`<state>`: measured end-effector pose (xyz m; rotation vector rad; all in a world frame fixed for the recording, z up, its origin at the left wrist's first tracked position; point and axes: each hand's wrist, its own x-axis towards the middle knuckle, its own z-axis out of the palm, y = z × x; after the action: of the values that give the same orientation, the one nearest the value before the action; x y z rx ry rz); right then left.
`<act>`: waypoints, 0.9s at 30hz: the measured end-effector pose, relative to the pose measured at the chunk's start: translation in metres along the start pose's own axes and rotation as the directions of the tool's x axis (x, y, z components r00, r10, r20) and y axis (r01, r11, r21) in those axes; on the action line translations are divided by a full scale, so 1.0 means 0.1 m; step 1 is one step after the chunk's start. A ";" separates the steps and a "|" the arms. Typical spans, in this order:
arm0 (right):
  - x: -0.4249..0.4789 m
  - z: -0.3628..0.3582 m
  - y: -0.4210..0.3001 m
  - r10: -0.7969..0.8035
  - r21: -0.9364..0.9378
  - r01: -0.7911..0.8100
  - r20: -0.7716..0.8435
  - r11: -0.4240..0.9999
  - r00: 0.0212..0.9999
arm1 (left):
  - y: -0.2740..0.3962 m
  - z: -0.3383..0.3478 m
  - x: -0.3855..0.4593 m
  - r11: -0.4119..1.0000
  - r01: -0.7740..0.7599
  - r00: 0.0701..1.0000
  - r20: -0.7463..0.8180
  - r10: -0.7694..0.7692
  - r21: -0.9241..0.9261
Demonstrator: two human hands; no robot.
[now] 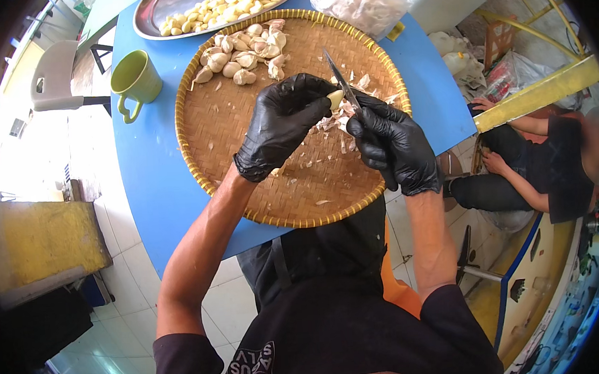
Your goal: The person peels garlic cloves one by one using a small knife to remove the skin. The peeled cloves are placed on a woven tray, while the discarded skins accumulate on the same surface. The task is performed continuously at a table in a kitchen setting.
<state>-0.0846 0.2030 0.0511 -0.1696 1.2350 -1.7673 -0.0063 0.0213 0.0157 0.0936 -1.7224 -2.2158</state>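
Between the thumb and fingers of my left hand [290, 123], in a black glove, is a pale peeled-looking garlic clove [335, 100]. My right hand [394, 140], gloved the same way, grips a small knife [342, 79] with its blade pointing up and away, right beside the clove. Both hands are over a round woven bamboo tray [213, 125] with a yellow-bound rim. Unpeeled garlic cloves and bulbs [245, 51] are heaped at the tray's far left. Under and around my hands lie papery garlic skins [362, 83], partly hidden by the gloves.
A metal platter [147, 16] of peeled cloves [227, 9] stands beyond the tray on the blue table [146, 206]. Left of the tray is a green mug [136, 81]; a clear plastic bag [363, 3] sits at the back right. Another person [534, 162] sits at the right.
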 end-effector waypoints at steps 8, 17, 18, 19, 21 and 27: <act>-0.11 0.23 0.25 -0.089 0.525 -0.114 0.346 0.843 0.934 | 0.03 -0.15 -0.04 0.706 0.313 0.943 0.298 -0.150 -0.635; -0.06 0.33 0.19 -0.307 -0.172 0.303 0.001 0.937 0.952 | -0.02 -0.12 -0.01 0.920 0.152 0.983 0.150 -0.103 -0.362; -0.08 0.35 0.17 -0.271 -0.153 0.269 0.009 0.951 0.963 | -0.05 -0.12 -0.01 0.955 0.138 0.988 0.107 -0.113 -0.261; -0.09 0.34 0.17 -0.248 -0.113 0.248 0.013 0.962 0.969 | -0.07 -0.13 0.00 0.942 0.152 0.987 0.097 -0.128 -0.300; -0.10 0.30 0.14 -0.206 -0.031 0.207 0.028 0.978 0.978 | -0.09 -0.15 0.00 0.912 0.175 0.984 0.079 -0.157 -0.372; -0.06 -0.12 -0.04 -0.400 -0.664 0.266 -0.054 0.698 0.915 | -0.09 -0.22 0.07 0.858 0.271 0.932 -0.103 -0.347 -0.436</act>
<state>-0.0907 0.2156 0.0509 -0.6780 2.0465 -1.5993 -0.0096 0.0008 0.0029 0.4836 -1.1720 -2.6654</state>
